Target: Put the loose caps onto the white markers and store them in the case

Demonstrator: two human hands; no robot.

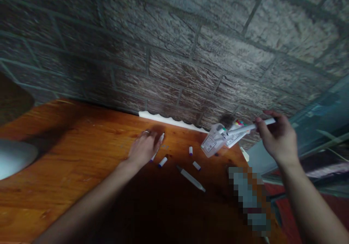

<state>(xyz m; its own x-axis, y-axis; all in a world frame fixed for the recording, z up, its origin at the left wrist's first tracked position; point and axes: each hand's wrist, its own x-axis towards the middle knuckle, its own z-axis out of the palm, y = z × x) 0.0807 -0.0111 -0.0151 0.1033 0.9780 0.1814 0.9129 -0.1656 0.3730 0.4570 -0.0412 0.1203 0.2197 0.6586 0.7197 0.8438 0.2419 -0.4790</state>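
Note:
Near the middle of the wooden table, my left hand (144, 146), a ring on one finger, is closed around a slim white marker (162, 138) close to the tabletop. My right hand (282, 140) is raised at the right and pinches another white marker (247, 129). That marker's far end reaches the mouth of a clear plastic cup (212, 142) with a printed label. An uncapped marker (192, 179) lies between my arms. Around it are several white caps with dark ends, among them one cap (191, 151) and another cap (196, 165).
A stone-block wall (174, 62) rises behind the table (81, 138). A white scalloped strip (171, 120) runs along its foot. Beside the cup stands a second container (234, 138) with colourful tips. A pixelated patch (249, 200) covers something at right. A pale rounded object (16, 158) sits at left.

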